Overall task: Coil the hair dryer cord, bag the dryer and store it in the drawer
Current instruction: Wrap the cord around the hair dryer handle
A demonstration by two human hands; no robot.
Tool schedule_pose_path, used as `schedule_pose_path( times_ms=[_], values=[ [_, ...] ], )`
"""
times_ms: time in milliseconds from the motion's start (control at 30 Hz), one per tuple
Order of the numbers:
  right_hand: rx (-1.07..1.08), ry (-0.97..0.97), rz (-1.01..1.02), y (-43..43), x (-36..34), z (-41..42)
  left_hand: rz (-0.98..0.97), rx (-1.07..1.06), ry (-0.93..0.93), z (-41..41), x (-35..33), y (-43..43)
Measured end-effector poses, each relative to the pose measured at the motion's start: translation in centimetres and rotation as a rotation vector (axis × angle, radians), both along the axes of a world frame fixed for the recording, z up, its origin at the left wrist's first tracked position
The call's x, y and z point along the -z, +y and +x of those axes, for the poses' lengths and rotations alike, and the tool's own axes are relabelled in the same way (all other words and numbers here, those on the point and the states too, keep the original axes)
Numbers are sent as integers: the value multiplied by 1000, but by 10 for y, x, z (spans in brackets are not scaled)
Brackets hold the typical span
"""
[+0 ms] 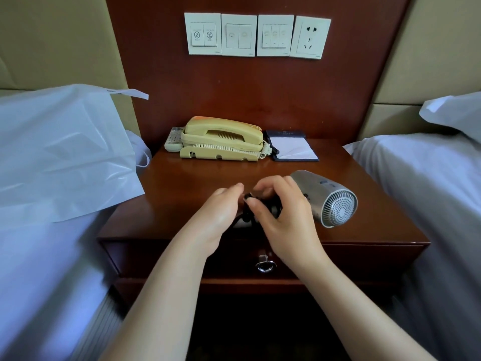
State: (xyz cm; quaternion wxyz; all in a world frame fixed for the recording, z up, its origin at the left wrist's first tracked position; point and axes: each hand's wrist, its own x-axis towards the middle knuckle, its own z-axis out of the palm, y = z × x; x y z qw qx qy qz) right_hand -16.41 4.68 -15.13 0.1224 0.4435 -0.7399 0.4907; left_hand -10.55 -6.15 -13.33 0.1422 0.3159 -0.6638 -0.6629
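A silver hair dryer (328,198) lies on its side on the wooden nightstand (182,201), its round grille facing me at the right. Its black cord (248,204) is bunched between my two hands near the front middle of the top. My right hand (281,212) curls its fingers and thumb round the bunched cord and covers the dryer's handle. My left hand (218,214) has straight fingers touching the cord from the left. A white plastic bag (62,155) lies on the left bed. The drawer (156,259) below the top is closed, with a metal ring pull (265,264).
A beige telephone (221,139), a remote (173,139) and a notepad in a dark holder (292,149) stand at the back of the nightstand. White-sheeted beds flank it on both sides. Wall switches and a socket (311,37) sit above.
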Motion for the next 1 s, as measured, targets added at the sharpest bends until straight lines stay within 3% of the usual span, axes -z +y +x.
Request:
schedule_pose_path(
  times_ms=[567, 800, 1000],
  values=[
    [94, -47, 44, -11, -8, -4, -244, -41, 36, 3, 3, 6],
    [166, 225, 136, -12, 4, -5, -364, -48, 4, 4, 0, 7],
    [48, 274, 225, 3, 7, -10, -571, -23, -91, 4, -6, 7]
  ],
)
